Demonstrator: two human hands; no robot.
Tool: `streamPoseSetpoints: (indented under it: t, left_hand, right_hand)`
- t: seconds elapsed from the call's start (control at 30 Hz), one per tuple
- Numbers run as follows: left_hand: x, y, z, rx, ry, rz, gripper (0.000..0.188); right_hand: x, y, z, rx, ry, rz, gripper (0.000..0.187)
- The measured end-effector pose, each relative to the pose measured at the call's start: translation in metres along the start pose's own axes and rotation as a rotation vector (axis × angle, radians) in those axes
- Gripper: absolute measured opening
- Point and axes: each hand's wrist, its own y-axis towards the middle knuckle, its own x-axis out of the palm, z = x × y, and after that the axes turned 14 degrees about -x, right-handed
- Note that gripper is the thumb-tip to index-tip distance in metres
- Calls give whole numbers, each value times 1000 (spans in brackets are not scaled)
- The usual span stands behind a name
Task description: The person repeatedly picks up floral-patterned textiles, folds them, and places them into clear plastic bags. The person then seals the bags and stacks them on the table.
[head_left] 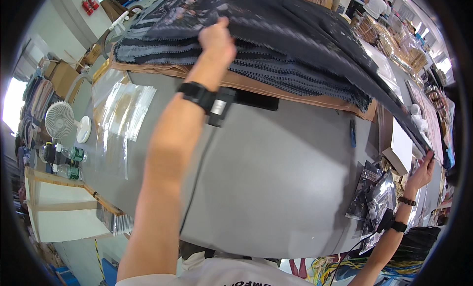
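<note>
A dark cloth (295, 27) with a floral print lies over a thick stack of folded dark cloths (290, 74) with pale zigzag edges. Brown sheeting (276, 91) shows beneath the stack. My left hand (217, 42), smeared by motion, is closed at the near edge of the top cloth, its fingers partly hidden. Far to the right, my right hand (421, 172) pinches a corner of the same cloth, pulled out past the stack and taut along its edge. Black straps with small devices circle both wrists, and cables run down from them.
Clear plastic sleeves (120, 113) lie on the grey table (266, 172). A white fan (60, 119) and water bottles (69, 171) stand at left. A flat black object (256, 100), blue-handled tool (353, 133), white box (400, 147) and packaged dark cloths (379, 192) lie nearby.
</note>
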Motion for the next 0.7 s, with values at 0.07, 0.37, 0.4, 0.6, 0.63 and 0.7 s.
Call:
streamPoseSetpoints:
  t: [0.07, 0.37, 0.4, 0.6, 0.63, 0.7]
  left_hand:
    - [-62, 30, 45, 45, 50, 162, 13]
    - [-204, 13, 112, 454, 547, 401, 39]
    - [-191, -2, 102, 592, 711, 356, 42]
    - [-101, -103, 35, 638, 1072, -34, 28]
    - [-90, -117, 20, 722, 956, -149, 24]
    - [-81, -143, -5, 666, 930, -253, 22]
  right_hand:
    - [-27, 16, 35, 50, 108, 81, 38]
    - [50, -18, -71, -288, 152, -338, 21]
    - [78, -46, -112, -245, 120, -472, 18]
    - [206, -175, -320, -799, 656, -994, 31]
    - [222, -188, -337, -759, 764, -962, 38]
    - [234, -192, -351, -653, 650, -1102, 53]
